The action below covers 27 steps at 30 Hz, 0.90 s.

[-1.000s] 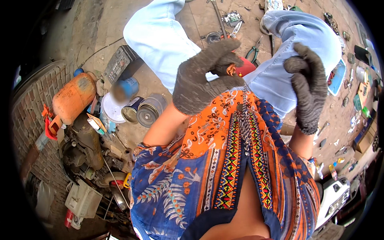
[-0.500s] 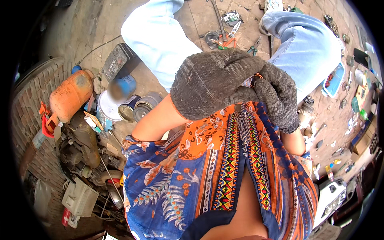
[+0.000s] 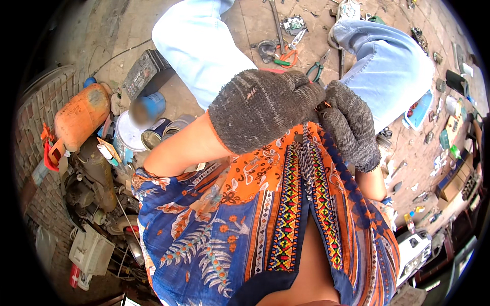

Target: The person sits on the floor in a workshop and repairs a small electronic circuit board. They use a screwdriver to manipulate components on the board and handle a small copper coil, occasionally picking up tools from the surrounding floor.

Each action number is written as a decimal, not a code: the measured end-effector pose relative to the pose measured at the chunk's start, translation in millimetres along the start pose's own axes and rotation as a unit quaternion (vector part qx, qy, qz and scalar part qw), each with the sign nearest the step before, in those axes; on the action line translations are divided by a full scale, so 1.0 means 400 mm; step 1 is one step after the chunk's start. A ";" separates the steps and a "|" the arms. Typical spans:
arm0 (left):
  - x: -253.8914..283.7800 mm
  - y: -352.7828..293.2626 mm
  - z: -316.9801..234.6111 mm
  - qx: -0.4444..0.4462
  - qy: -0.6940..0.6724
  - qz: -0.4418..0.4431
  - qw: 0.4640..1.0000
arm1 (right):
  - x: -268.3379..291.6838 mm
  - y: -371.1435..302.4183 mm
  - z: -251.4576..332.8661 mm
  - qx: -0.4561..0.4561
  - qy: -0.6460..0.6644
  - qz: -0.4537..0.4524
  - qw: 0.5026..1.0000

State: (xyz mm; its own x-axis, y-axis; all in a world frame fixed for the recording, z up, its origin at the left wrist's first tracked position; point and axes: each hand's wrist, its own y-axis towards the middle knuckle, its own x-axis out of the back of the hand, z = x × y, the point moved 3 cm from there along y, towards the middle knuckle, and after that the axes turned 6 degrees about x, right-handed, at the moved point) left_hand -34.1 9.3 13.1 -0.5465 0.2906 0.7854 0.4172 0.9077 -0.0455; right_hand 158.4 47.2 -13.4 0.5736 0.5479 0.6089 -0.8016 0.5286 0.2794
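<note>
- A scrap of copper wire (image 3: 322, 106) shows between the two gloved hands, above the person's lap, mostly hidden by fingers.
- The left hand (image 3: 265, 109), back upward, is clenched around the wire.
- The right hand (image 3: 351, 125) curls its fingers just beside it; whether they grip, I cannot tell.
- Beyond, between the knees, pliers (image 3: 317, 70) lie on the ground.
- Farther out lies a circuit board (image 3: 293, 24).
- At left, an orange tank (image 3: 83, 117).

Beyond the grey-gloved hands (image 3: 265, 109), orange-handled metal scissors (image 3: 296, 41) lie left of green-handled metal pliers (image 3: 319, 65) on the brown floor (image 3: 255, 30). A rounded orange metal tank (image 3: 84, 116) lies left of a cylindrical blue can (image 3: 153, 106).
</note>
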 end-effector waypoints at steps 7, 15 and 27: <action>-0.027 -0.030 0.014 -0.047 0.030 0.019 0.998 | -0.007 -0.023 -0.043 -0.147 0.188 0.105 0.966; -0.058 -0.014 0.037 0.062 -0.369 0.058 0.926 | -0.024 -0.033 -0.052 -0.206 0.309 0.167 0.913; -0.060 0.011 0.047 0.022 -0.268 0.015 0.963 | 0.006 0.046 -0.019 -0.067 0.062 -0.018 0.996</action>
State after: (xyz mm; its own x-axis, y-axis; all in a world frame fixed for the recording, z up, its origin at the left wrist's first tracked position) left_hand -32.6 12.0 -17.5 -0.8357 0.4214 0.3522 0.4144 0.9047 -0.0990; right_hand 146.4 63.2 -12.5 0.6245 0.5990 0.5012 -0.7556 0.6259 0.1934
